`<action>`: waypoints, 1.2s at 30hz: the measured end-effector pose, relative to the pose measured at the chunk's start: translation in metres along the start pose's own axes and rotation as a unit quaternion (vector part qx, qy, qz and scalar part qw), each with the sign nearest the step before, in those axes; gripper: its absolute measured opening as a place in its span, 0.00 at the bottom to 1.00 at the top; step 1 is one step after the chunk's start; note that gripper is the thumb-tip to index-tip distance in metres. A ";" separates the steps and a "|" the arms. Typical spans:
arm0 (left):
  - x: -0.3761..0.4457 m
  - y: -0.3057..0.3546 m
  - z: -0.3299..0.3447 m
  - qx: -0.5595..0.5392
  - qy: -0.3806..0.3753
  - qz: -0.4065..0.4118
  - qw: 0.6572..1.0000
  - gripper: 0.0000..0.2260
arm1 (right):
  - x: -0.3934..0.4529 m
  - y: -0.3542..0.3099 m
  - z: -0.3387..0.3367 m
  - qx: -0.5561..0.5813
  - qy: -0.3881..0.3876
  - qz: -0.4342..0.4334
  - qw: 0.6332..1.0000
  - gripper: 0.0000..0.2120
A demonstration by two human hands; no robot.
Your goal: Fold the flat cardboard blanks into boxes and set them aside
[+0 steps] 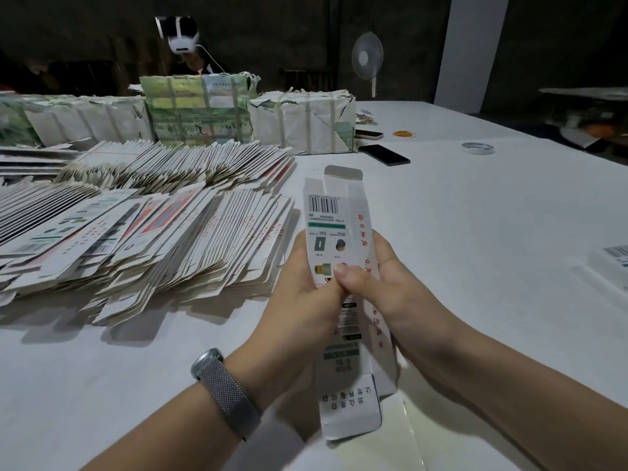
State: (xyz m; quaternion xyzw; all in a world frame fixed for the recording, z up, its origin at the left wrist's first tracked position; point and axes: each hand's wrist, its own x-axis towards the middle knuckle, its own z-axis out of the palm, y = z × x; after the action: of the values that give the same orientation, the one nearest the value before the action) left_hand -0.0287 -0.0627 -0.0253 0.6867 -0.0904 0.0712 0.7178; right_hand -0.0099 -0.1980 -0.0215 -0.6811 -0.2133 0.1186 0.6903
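Note:
I hold one long white cardboard blank (334, 219) above the white table (475, 232), with its barcode end pointing away from me and its flaps open at both ends. My left hand (306, 283), with a metal mesh watch on the wrist, grips its left edge. My right hand (377, 287) grips the right edge, thumb pressed on the printed face beside the left thumb. The blank looks partly opened into a tube. Big fanned piles of flat blanks (153, 232) lie to the left. A finished box (611, 263) lies at the right edge.
Strapped paper-wrapped bundles (302, 120) stand at the back of the table. Near them lie a black phone (384, 154), a second phone (368, 134), a tape roll (477, 148) and rubber bands (404, 133). A person sits behind the bundles; a standing fan (367, 59) is beyond.

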 end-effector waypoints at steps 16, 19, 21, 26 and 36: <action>-0.002 0.014 0.004 -0.242 -0.036 -0.107 0.964 0.21 | 0.007 0.000 0.001 -0.030 0.064 -0.048 0.996 0.20; -0.001 0.016 -0.001 -0.236 -0.031 -0.140 0.961 0.17 | 0.005 0.000 0.001 -0.036 0.059 -0.058 0.996 0.20; 0.000 0.015 -0.006 -0.226 -0.035 -0.148 0.962 0.16 | 0.003 -0.001 0.001 -0.034 0.042 -0.062 0.997 0.19; 0.004 0.015 -0.006 -0.210 -0.002 -0.152 0.966 0.33 | 0.000 -0.004 0.000 -0.007 0.014 -0.053 0.998 0.18; 0.004 0.005 0.004 -0.176 0.045 -0.134 0.974 0.26 | -0.001 0.003 0.008 0.015 0.007 -0.069 0.997 0.23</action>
State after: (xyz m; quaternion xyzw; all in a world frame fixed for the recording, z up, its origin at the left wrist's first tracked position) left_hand -0.0259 -0.0666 -0.0193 0.5516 0.0234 -0.0119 0.8337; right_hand -0.0142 -0.1911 -0.0244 -0.6555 -0.2528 0.0689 0.7083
